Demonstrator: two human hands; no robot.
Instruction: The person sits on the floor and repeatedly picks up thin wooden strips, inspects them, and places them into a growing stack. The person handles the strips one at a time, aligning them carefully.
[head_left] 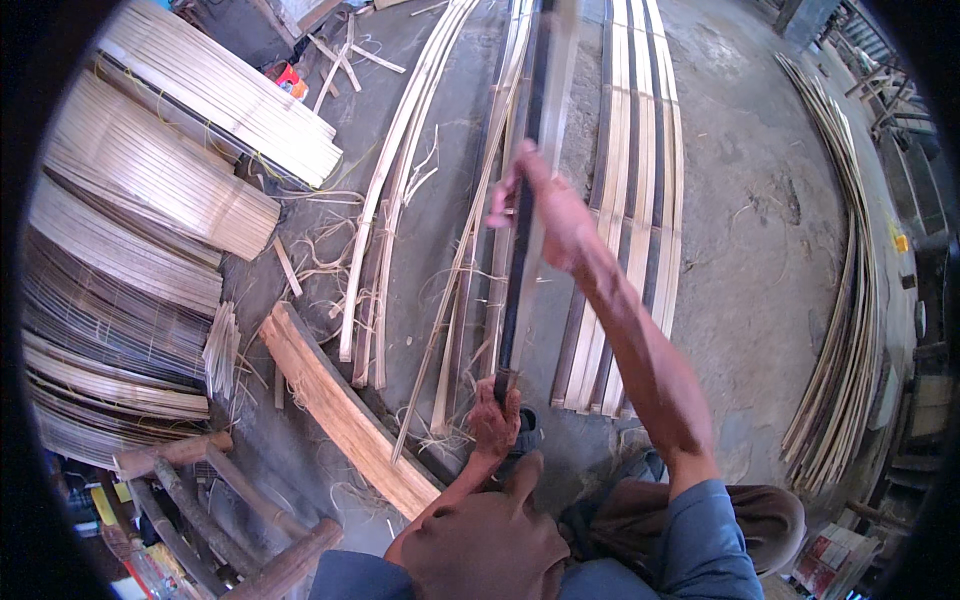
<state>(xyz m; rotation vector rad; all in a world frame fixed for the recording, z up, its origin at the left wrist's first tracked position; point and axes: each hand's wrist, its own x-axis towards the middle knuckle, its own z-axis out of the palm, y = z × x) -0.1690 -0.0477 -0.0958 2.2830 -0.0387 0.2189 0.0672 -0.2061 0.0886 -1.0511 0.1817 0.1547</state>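
— What's around you, starting from your left?

— Far left, stacks of thin split slats [150, 200] lie fanned out on the floor [760, 230]. Just in front of them a rough wooden plank [345, 415] lies at a slant, with pale shavings [320, 255] strewn about it. Past that, some long bent strips [395, 190] run away from me.

— And your hands?

— My left hand [496, 418] is low, close to my knee. Its fingers are wrapped shut around the near end of the long bamboo strip [520, 250], dark on one face, which runs straight up and away from me above the floor. My right hand [545, 205] is farther out along the same strip, arm stretched, fingers curled about it with the thumb on top. Whether there's a blade under my left hand I cannot tell.

— What step is that?

— I'd judge I'm working along the strip, steadying it near me and guiding it farther out. The next move likely calls for an even pull and a firm hold at both ends, so it doesn't twist.

— To your right?

— A row of flat strips [640, 200] beside my arm, and a curved bundle of strips [850, 270] well off at the right.
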